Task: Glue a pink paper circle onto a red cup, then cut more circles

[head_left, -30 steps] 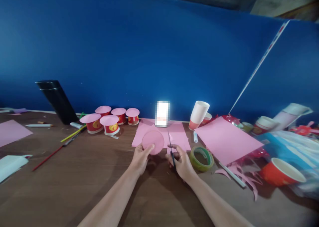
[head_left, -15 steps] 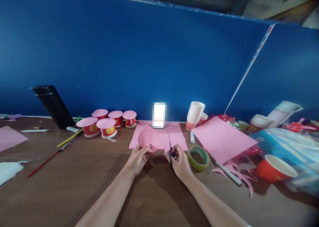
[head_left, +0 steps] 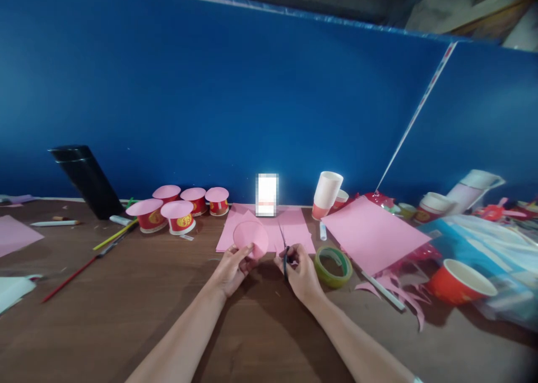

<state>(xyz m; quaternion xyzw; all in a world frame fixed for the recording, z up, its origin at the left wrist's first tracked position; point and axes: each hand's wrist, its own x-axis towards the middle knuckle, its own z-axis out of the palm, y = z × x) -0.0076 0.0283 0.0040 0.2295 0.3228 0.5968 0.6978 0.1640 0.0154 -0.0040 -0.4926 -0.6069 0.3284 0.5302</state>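
My left hand (head_left: 233, 268) pinches the near edge of a round pink paper disc (head_left: 249, 236), thumb on top. In my right hand (head_left: 300, 268) is a pair of scissors (head_left: 283, 234) with dark handles, the blades pointing away from me. A small pink scrap shows beside the fingers of that hand. Disc and scissors are apart, both over pink paper sheets (head_left: 300, 223) lying on the table. A bright phone-like rectangle (head_left: 267, 192), its picture blurred out, stands upright behind them. Right of my right hand lies a roll of green-yellow tape (head_left: 321, 271).
Several red cups with pink disc tops (head_left: 177, 209) stand back left, near a black bottle (head_left: 84, 176). White stacked paper cups (head_left: 328, 190), a pink sheet (head_left: 374, 234), paper strips (head_left: 406, 293) and an orange cup (head_left: 460, 282) lie right. A blue partition (head_left: 252, 92) rises behind.
The view has shifted very slightly, so things on the table sit a little further left. Both hands keep their holds, and the disc is tilted slightly differently.
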